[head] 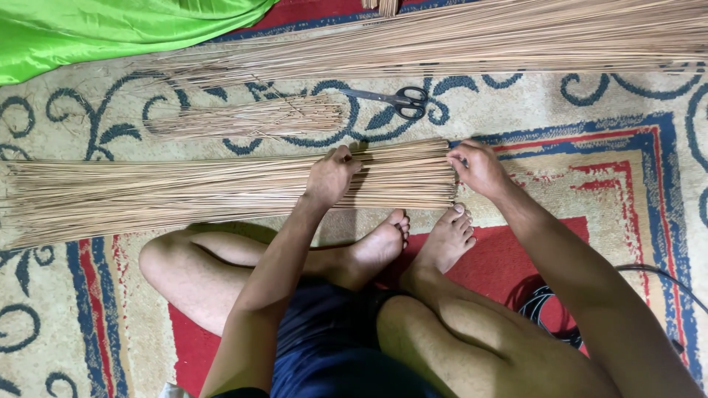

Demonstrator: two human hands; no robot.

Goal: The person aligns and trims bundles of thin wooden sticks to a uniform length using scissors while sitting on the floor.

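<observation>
A wide bundle of thin tan sticks (184,193) lies flat on the patterned carpet in front of my crossed legs. My left hand (331,177) rests on top of the bundle near its right part, fingers curled down onto the sticks. At the bundle's cut right end, my right hand (478,168) pinches the stick tips between its fingers. My bare feet (413,239) sit just below the bundle.
Black-handled scissors (391,99) lie on the carpet beyond the bundle. A smaller heap of short sticks (247,118) lies to their left. A long pile of sticks (457,37) runs across the top. Green cloth (103,29) fills the top left corner. A dark cable (546,302) lies by my right knee.
</observation>
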